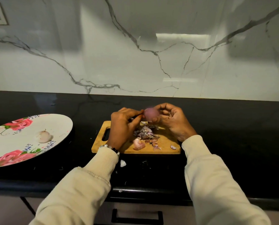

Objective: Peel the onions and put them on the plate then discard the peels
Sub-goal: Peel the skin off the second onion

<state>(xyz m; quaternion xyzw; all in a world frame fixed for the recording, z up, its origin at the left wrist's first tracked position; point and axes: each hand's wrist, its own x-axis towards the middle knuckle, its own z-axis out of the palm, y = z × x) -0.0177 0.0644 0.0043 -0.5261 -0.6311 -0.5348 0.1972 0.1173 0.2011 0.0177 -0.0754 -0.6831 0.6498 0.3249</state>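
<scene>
Fingers of the right hand [172, 120] and left hand [125, 122] are curled around a purple onion [151, 115], held above the cutting board [164, 143]. Peels [145, 133] are heaped below. One peeled onion [43, 136] is seen on the flowered plate [60, 120], well left on the bench [233, 127].

Plate [57, 125]: I see it at the counter's [233, 127] left edge, one onion [43, 136] on it.
Board [164, 143]: right of plate, near front edge.
Peels [145, 133]: on board.
</scene>
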